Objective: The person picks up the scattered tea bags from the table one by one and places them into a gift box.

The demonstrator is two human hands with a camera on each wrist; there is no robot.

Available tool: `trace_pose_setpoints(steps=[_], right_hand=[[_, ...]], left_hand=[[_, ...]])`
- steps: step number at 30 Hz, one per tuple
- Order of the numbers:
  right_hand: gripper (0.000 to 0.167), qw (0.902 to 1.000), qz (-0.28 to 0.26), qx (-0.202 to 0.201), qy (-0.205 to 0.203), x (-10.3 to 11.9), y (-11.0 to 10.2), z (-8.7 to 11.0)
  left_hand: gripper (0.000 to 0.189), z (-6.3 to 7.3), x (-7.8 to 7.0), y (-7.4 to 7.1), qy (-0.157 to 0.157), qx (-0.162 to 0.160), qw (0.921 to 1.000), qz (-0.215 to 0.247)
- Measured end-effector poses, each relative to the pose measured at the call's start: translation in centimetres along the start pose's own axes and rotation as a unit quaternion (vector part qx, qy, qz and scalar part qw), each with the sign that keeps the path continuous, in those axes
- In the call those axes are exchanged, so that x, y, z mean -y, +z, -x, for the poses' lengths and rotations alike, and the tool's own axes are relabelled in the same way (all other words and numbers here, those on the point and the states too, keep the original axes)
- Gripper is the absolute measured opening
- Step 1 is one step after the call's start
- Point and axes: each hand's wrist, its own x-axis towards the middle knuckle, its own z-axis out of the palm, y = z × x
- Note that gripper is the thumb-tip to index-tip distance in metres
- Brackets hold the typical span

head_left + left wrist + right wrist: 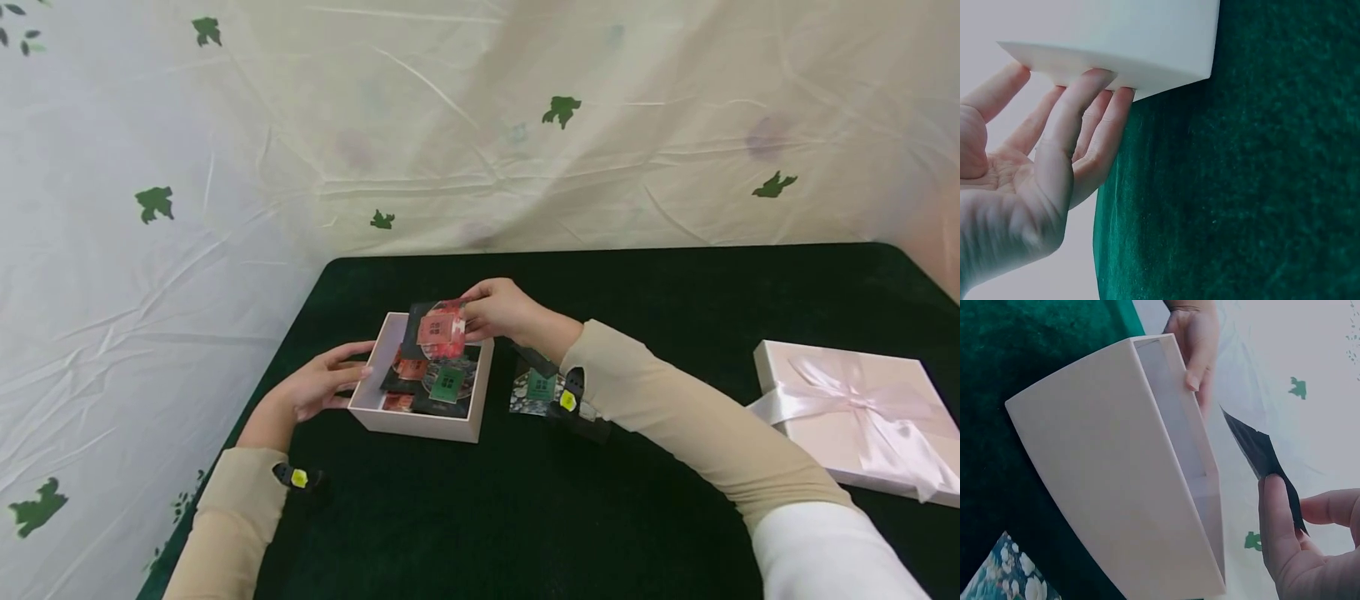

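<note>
An open pale pink box [420,427] stands on the dark green cloth. My left hand [330,383] is at its left side, and in the left wrist view its fingertips touch the box's outer wall [1116,37]. Above the box's far part, my right hand [510,312] pinches a flat square packet with a red label [437,329] by its right edge. That packet appears dark and nearly edge-on in the right wrist view [1260,450]. Inside the box lie a green-labelled packet [447,385] and red-labelled packets [411,369], partly overlapping.
Right of the box, a green-labelled floral packet [538,386] lies on the cloth, partly hidden by my right wrist. A pale pink box lid [813,371] with a satin ribbon bow [857,402] is at the far right. White sheeting with green leaf shapes hangs behind the table.
</note>
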Motion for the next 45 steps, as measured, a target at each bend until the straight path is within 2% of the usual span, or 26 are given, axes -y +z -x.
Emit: trace_pose_setpoints(steps=[8, 14, 24, 28, 37, 45], right_hand=[[0.032, 0.9998, -0.007, -0.016, 0.007, -0.3, 1.4, -1.5], [0.032, 1.0, -0.003, -0.008, 0.002, -0.7, 2.3, -2.3], [0.031, 0.9996, 0.004, -0.028, 0.0, -1.2, 3.6, -2.9], [0.035, 0.9995, 0.005, -0.033, -0.001, -1.4, 4.0, -2.9], [0.04, 0.9995, 0.022, -0.021, 0.005, -1.5, 3.1, -2.2], [0.036, 0.9988, 0.042, -0.008, -0.023, -1.1, 1.5, -1.7]], left_hand=[[0.07, -0.3, 0.1, -0.2, -0.002, 0.006, 1.0, 0.006], [0.068, -0.5, 0.2, -0.2, 0.0, 0.009, 0.9999, 0.006], [0.068, 0.0, -0.1, 0.0, -0.001, 0.006, 1.0, -0.002], [0.068, 0.0, 0.0, 0.1, -0.001, 0.004, 1.0, -0.004], [0.071, -0.3, 0.3, 0.1, 0.01, 0.01, 0.9998, -0.011], [0.072, -0.3, 0.2, 0.1, 0.001, 0.0, 1.0, -0.006]])
